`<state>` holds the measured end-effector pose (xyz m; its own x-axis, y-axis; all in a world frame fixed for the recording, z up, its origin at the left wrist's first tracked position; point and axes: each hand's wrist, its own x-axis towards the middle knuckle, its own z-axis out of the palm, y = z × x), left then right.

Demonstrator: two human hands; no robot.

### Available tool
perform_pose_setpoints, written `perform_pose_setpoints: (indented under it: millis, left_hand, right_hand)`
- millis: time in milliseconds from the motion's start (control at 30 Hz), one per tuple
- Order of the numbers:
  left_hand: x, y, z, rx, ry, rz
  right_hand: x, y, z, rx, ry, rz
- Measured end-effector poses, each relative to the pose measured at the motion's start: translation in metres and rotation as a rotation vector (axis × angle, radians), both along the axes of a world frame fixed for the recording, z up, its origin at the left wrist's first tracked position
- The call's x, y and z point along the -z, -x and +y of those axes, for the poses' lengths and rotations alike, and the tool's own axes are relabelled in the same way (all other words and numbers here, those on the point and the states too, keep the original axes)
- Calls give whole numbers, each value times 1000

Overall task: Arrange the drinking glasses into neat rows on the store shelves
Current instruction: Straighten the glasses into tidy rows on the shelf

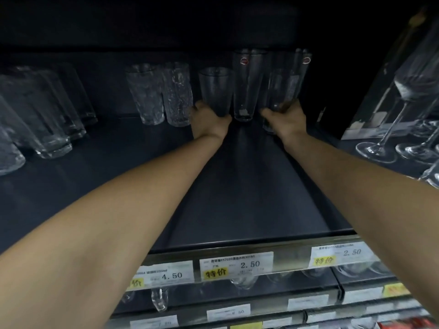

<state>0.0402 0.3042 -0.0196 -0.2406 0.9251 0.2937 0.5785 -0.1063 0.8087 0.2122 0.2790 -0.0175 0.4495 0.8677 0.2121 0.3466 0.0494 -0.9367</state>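
Both my arms reach deep into a dark shelf (249, 198). My left hand (209, 121) grips the base of a plain clear tumbler (216, 89). My right hand (286, 119) grips the lower part of another clear glass (281, 89), which leans slightly. Between them stands a taller clear glass (247, 84) with a red sticker near its rim. A further glass with a red sticker (303, 65) stands behind the right one, partly hidden.
Two textured glasses (161, 93) stand left of my left hand. Several clear tumblers (45, 115) fill the far left. Stemmed wine glasses (399, 129) and a box stand at the right. Price labels (236, 264) line the shelf's front rail, with lower shelves below.
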Motion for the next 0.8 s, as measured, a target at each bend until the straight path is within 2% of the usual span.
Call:
perform_pose_setpoints:
  millis: [133,367,467,667,800]
  left_hand:
    - [0,3,-17,60,14,-61]
    - [-5,26,-52,287,81,-294]
    - [-11,46,-79,381,49,-397]
    - [-28,118,-145,456,-21,-345]
    - [-40,177,-196,359,-74,-391]
  right_hand:
    - [-5,-2,-13,-34,31,74]
    - [-15,-1,-45,-123,20,265]
    - [-19,12,-66,-165,13,269]
    - [-38,86,-121,-426,70,264]
    - [-46,157,-156,-511,66,294]
